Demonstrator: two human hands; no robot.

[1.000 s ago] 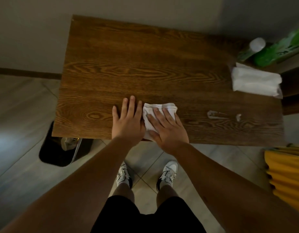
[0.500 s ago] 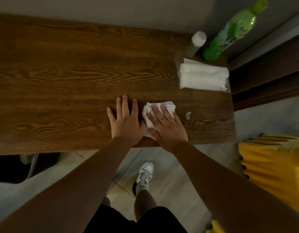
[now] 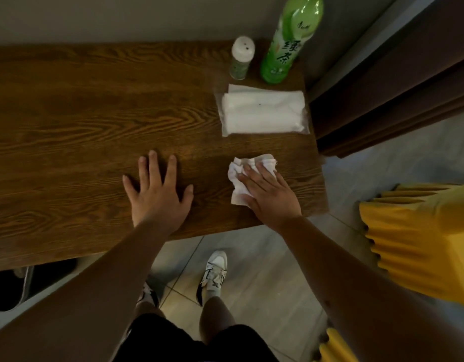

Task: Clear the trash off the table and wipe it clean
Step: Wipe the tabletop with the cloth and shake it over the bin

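The wooden table (image 3: 82, 121) is my landmark. At its far right corner stands a green bottle (image 3: 288, 40), and a pack of tissues (image 3: 262, 112) lies just before it. My left hand (image 3: 157, 194) lies flat on the wood with fingers spread. My right hand (image 3: 270, 197) presses a crumpled tissue (image 3: 238, 189) with straight fingers near the right edge.
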